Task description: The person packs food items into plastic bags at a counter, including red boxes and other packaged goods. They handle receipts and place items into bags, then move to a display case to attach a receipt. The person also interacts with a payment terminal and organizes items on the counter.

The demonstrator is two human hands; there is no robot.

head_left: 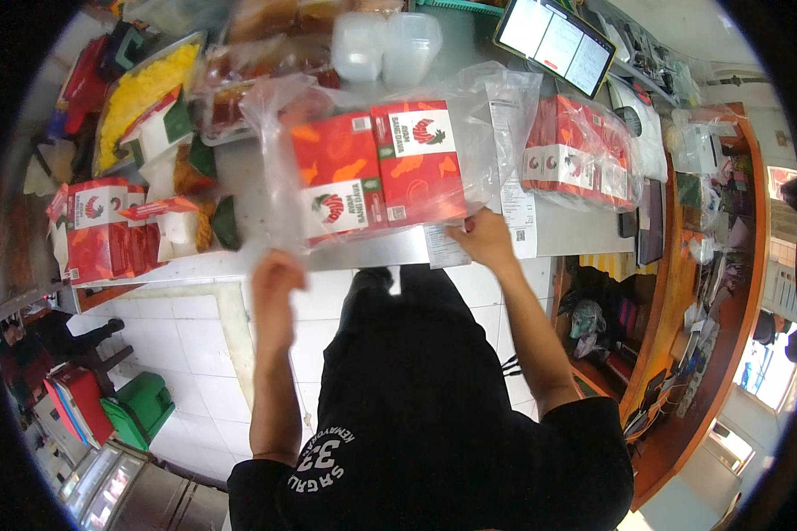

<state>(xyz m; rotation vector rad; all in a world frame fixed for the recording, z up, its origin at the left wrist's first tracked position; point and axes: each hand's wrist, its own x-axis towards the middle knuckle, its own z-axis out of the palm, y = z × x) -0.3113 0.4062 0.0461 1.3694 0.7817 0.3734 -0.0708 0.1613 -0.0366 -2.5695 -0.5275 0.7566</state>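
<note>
Two red food boxes (423, 181) with white and orange print lie side by side in a clear plastic bag (279, 142) on the steel counter. My right hand (489, 239) is closed at the bag's near right corner, fingertips pinched on a small printed receipt (447, 250) that hangs over the counter edge. Just off the bag's near left corner is my left hand (277, 288), smeared by motion, so its fingers do not show clearly. A long receipt (517, 208) lies to the right of the bag.
Another clear bag of red boxes (571, 159) stands to the right, below a tablet (555, 40). Leftward are more red boxes (102, 230), open food cartons (173, 168) and a tray of yellow food (150, 93). Clear plastic containers (385, 44) sit at the back.
</note>
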